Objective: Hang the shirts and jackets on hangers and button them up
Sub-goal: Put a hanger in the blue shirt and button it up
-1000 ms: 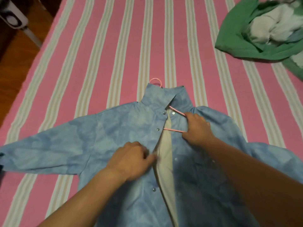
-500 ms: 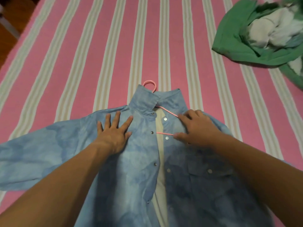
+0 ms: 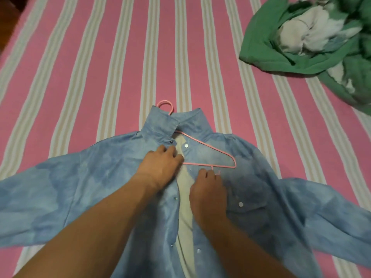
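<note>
The left hand (image 3: 160, 167) is lying knuckles-up on the blue jacket (image 3: 104, 183), its fingers curled over the edge of the left front panel just below the top snap; whether they are actually pinching the cloth cannot be told, since the fingertips are tucked under. Just beside it, across the open front, the right hand (image 3: 208, 189) is resting on the other panel with its fingers bent down onto the placket edge, their hold equally hidden.

Directly above the right hand's fingertips, the pink hanger (image 3: 215, 152) is lying on top of that panel, its right shoulder and bottom bar exposed, its left half running under the panel the left hand is on. Its hook is sticking out past the collar, beyond both hands.

Between the hands the front is gaping open, showing a pale lining and unfastened snaps down both edges. The jacket is lying face-up with sleeves spread wide on a pink striped bedsheet (image 3: 100, 63). Well away, far up and right of the hands, a green garment (image 3: 261, 51) is lying crumpled with paler clothes.
</note>
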`<move>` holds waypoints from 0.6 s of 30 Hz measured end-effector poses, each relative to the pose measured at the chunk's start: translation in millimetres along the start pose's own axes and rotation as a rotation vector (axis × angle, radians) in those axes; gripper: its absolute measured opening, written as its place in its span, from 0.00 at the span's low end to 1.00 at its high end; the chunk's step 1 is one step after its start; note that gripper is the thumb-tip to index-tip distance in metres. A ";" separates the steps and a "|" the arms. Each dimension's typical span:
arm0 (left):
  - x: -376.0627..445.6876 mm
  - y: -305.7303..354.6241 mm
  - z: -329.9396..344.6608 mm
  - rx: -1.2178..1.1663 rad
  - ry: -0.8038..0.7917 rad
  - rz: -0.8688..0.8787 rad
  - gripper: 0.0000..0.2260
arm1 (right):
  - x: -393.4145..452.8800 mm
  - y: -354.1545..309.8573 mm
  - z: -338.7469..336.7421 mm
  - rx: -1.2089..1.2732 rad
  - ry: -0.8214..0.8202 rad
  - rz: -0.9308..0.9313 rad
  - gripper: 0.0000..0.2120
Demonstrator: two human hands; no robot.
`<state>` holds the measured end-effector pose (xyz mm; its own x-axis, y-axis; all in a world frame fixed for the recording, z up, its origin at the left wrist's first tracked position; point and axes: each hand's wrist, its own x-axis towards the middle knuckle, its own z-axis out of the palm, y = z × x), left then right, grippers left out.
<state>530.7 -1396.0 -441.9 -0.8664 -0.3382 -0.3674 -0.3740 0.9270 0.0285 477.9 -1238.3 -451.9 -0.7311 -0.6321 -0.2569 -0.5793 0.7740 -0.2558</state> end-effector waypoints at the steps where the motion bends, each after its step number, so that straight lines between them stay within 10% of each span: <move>1: -0.6 -3.0 -1.1 0.011 0.055 0.004 0.12 | 5.9 12.7 -8.0 0.109 0.027 0.045 0.03; 7: -19.3 -12.9 0.7 -0.008 0.269 -0.040 0.20 | 40.2 130.6 -92.5 0.786 0.208 0.598 0.03; 12: -24.4 -1.2 4.7 -0.049 0.263 -0.068 0.21 | 71.0 137.5 -131.2 0.099 -0.092 0.113 0.12; 15: -29.4 -1.8 2.8 -0.011 0.276 -0.079 0.19 | 98.5 133.8 -130.4 -0.125 0.142 -0.045 0.08; 18: -34.3 -4.0 1.8 -0.006 0.293 -0.079 0.18 | 109.5 123.0 -120.2 -0.165 0.050 -0.218 0.29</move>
<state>562.5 -1387.8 -431.1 -0.8927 -0.4426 -0.0848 -0.4454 0.8952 0.0158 283.3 -1207.7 -399.5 -0.5970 -0.7851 -0.1650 -0.7729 0.6179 -0.1440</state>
